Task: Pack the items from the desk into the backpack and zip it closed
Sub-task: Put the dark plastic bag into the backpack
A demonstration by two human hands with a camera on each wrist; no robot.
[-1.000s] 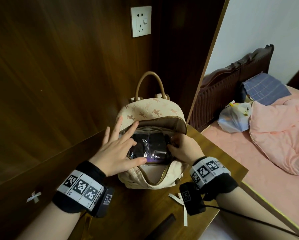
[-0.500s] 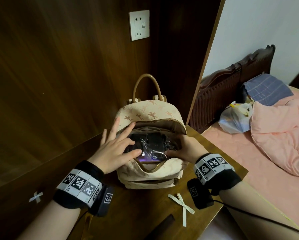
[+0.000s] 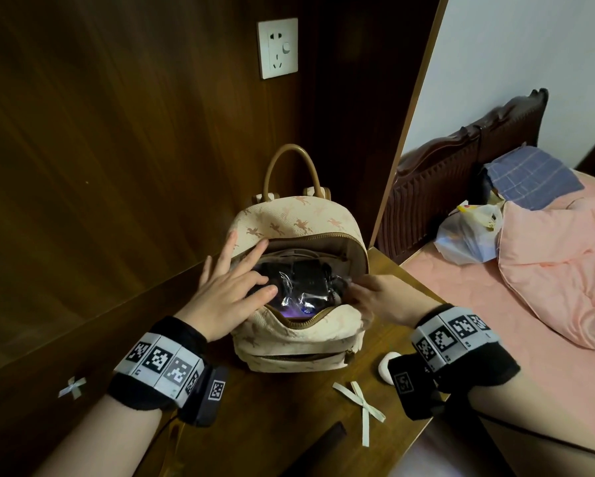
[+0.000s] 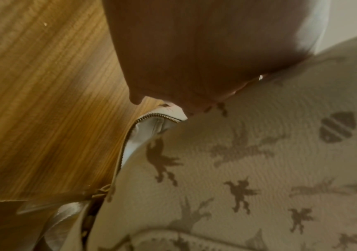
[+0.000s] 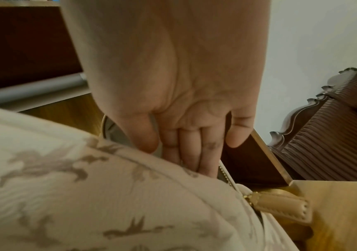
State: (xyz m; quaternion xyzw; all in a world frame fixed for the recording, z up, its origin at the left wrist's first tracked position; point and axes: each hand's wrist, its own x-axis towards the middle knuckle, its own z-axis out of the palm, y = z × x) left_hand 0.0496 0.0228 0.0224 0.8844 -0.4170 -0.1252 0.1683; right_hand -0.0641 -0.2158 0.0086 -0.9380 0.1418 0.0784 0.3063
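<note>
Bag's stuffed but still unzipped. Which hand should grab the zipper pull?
Probably the right hand. The tan zipper pull lies just below its fingers at the backpack's right end. The left hand lies flat on the plastic-wrapped item, so it can keep pressing down.

Counted: 1 backpack, 2 hands, 3 tape crosses at most.

On the desk [image 3: 389,270] stands 1 backpack [image 3: 299,332] with 1 looped carry handle [image 3: 290,160] and 2 zip lines, the upper one open; 1 tan zip pull [image 5: 280,208] shows in the right wrist view. Inside lies 1 dark item in clear plastic wrap [image 3: 299,284]. 2 hands are at the opening: 1 left hand [image 3: 228,290] and 1 right hand [image 3: 382,297], each with 1 marker wristband. The desk bears 2 white tape crosses [image 3: 359,406], 1 white rounded object [image 3: 387,364] and 1 dark bar [image 3: 323,438]. The wall has 1 socket plate [image 3: 277,48]. The bed holds 1 pink quilt [image 3: 561,270], 1 blue checked pillow [image 3: 530,175] and 1 plastic bag [image 3: 468,235].
</note>
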